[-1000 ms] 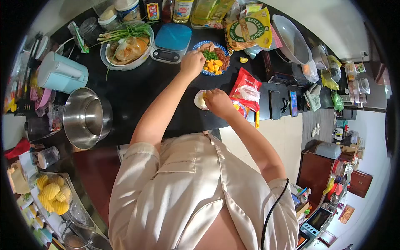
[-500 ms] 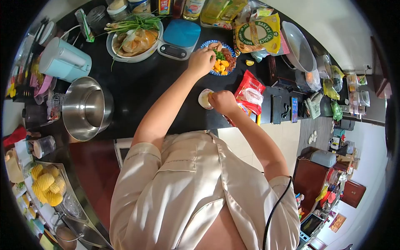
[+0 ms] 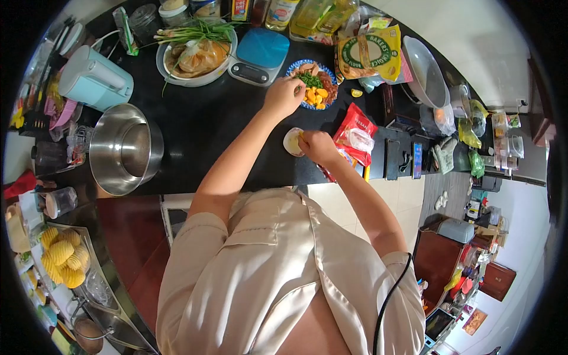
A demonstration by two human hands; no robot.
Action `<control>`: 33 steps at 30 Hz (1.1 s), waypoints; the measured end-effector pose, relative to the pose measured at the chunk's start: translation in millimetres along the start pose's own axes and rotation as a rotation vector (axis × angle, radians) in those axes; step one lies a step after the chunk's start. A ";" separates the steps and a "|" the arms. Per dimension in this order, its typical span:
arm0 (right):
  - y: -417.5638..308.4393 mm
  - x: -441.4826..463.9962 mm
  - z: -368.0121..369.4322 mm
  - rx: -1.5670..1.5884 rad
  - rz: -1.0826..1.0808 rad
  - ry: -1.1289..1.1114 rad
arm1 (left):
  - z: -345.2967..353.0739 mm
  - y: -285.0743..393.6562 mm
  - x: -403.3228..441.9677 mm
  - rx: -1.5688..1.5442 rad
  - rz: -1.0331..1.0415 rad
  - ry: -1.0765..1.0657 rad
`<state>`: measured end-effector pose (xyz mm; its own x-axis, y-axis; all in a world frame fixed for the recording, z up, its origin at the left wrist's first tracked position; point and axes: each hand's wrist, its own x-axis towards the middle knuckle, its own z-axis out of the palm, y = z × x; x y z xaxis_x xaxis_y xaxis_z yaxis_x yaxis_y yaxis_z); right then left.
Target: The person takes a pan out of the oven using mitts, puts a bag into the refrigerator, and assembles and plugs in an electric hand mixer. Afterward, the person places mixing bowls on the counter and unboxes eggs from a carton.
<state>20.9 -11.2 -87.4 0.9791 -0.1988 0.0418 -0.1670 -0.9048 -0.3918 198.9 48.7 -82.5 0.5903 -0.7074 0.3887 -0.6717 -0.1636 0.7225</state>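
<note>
My left hand (image 3: 284,96) is at the near left rim of a blue-patterned plate (image 3: 294,66), its fingers pinched together. What they hold, if anything, is too small to make out. On the plate lie chopped greens (image 3: 309,79), orange-yellow pieces (image 3: 316,96) and reddish-brown strips (image 3: 329,87). Closer to me, my right hand (image 3: 319,147) is closed at the right edge of a small round whitish thing (image 3: 292,142), either a dish or a flat piece of dough. Something small and yellow shows by its fingertips; the rest is hidden.
A red packet (image 3: 356,133) lies right of my right hand. Behind stand a kitchen scale (image 3: 263,48), a bowl with green onions (image 3: 198,35) and a yellow flour bag (image 3: 384,50). A steel pot (image 3: 100,151) is at the left; two phones (image 3: 391,158) lie at the right.
My left hand has drawn back from the greens toward the plate's near left rim. My right hand stays beside the round whitish thing. The whole view has shifted slightly.
</note>
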 end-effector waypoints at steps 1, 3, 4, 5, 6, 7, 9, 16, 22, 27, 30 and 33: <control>0.1 -0.3 -0.4 0.012 0.004 -0.035 | -3.0 0.6 -3.9 -0.023 -0.038 -0.023; -0.5 0.1 -0.3 -0.004 0.006 -0.048 | -7.5 1.5 -12.6 -0.061 -0.087 -0.027; -0.9 0.1 -0.4 -0.022 0.009 -0.060 | -9.2 1.5 -17.1 -0.100 -0.134 -0.031; -1.2 -0.1 -0.6 -0.021 0.009 -0.061 | -11.2 1.2 -21.8 -0.100 -0.135 -0.032; -2.6 0.6 -1.9 -0.041 0.013 -0.071 | -13.8 0.6 -26.0 -0.094 -0.132 -0.014; -3.8 0.9 -3.1 -0.062 0.019 -0.083 | -16.3 -0.2 -30.3 -0.090 -0.129 0.002; -8.6 1.7 -3.8 -0.016 0.009 -0.016 | -22.7 -1.7 -38.0 -0.083 -0.148 0.016; -10.8 -2.6 -5.3 0.059 0.049 0.069 | -32.5 -5.6 -61.5 -0.067 -0.198 -0.002; -21.5 -4.1 -26.2 0.086 0.080 0.120 | -36.3 -12.0 -73.5 -0.056 -0.209 0.003; -21.3 -6.1 -19.8 0.068 0.098 0.068 | -39.9 -14.4 -77.4 -0.064 -0.227 0.016; -19.5 -9.7 -4.0 0.017 0.083 0.125 | -40.8 -14.2 -79.3 -0.075 -0.227 0.008; -21.4 -13.0 -1.0 -0.053 0.151 0.170 | -36.8 -6.0 -83.6 -0.019 -0.188 -0.015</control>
<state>11.6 10.4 -78.6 0.9096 -0.3903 0.1423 -0.3206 -0.8775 -0.3567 170.0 134.1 -98.3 0.6980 -0.6756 0.2372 -0.5414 -0.2811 0.7924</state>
